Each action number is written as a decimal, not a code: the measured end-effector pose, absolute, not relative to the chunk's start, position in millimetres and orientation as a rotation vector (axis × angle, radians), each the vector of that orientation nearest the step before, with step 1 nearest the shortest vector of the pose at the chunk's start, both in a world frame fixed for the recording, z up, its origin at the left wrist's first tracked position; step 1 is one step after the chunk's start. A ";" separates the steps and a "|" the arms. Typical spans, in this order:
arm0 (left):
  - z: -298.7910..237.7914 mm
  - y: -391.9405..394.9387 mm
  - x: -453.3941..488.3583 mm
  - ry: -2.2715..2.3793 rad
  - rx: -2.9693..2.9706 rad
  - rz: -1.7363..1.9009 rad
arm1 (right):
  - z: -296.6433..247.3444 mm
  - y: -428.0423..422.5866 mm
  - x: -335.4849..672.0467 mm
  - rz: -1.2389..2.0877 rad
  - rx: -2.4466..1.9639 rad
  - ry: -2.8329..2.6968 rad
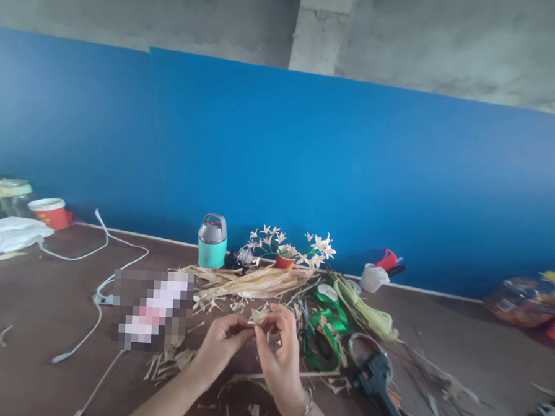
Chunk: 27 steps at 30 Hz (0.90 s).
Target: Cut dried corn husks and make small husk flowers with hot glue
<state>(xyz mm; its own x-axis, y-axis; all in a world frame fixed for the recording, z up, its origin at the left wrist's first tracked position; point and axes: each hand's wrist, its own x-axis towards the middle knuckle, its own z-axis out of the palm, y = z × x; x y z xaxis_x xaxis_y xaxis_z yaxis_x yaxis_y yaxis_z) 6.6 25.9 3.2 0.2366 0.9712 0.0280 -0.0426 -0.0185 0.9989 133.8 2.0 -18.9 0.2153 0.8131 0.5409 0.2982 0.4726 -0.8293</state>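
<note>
Both my hands meet over the brown table (pixel 44 307), pinching one small pale straw flower piece (pixel 259 315) between their fingertips. My left hand (pixel 221 345) comes in from the lower left with its fingers closed on the piece. My right hand (pixel 279 348), a bracelet at its wrist, grips the same piece from the right. Just behind them lies a bundle of dried straw strips (pixel 250 284). Straw scraps (pixel 171 364) litter the table under my forearms.
A teal lidded container (pixel 212 242) and a small pot of straw flowers (pixel 287 249) stand by the blue wall. Green ribbon rolls (pixel 327 328), scissors (pixel 305 333) and a black glue gun (pixel 380 381) lie right of my hands. A white cable (pixel 99 285) runs at left.
</note>
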 end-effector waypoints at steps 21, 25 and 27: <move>4.3 27.3 5.8 1.003 1.182 1.111 | -15.2 0.8 140.5 0.501 -1.226 -1.328; -1.3 30.5 4.9 1.002 1.192 1.150 | -19.9 4.9 145.0 0.527 -1.276 -1.288; -4.9 32.4 4.5 0.997 1.177 1.178 | -16.5 5.3 146.9 0.537 -1.281 -1.240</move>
